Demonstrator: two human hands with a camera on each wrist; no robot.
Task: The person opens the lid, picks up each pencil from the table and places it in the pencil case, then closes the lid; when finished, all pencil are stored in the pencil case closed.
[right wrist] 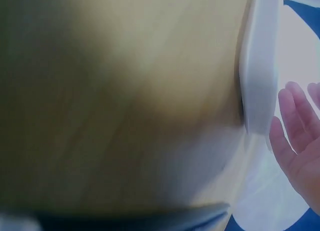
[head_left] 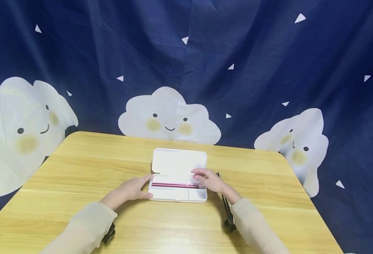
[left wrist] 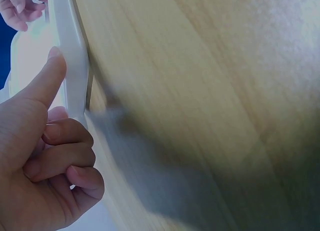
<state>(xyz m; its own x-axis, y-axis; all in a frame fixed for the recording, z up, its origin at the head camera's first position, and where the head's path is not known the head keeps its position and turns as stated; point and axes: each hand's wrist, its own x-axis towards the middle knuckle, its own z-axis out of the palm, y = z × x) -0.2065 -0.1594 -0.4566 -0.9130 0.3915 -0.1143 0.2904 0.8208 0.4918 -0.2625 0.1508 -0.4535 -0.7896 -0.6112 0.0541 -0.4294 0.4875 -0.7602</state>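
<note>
A white pencil case [head_left: 170, 194] lies on the table with its lid [head_left: 179, 160] raised at the back. Across its tray run slim dark red pencils [head_left: 173, 185], side by side. My left hand [head_left: 132, 189] grips the case's left end, thumb near the front corner and forefinger near the hinge. In the left wrist view, that thumb [left wrist: 50, 73] rests on the white rim while other fingers curl below it. Over the case's right end hovers my right hand [head_left: 209, 180], fingers loosely bent near the pencils' ends. The right wrist view shows its fingers [right wrist: 295, 116] spread apart, holding nothing.
The case stands toward the far side of a wooden table [head_left: 110, 155]. A thin black rod-like thing [head_left: 226, 206] lies beside my right wrist, and a black piece [head_left: 109, 233] shows under the left sleeve. Behind the table hangs a blue curtain [head_left: 161, 53] with clouds.
</note>
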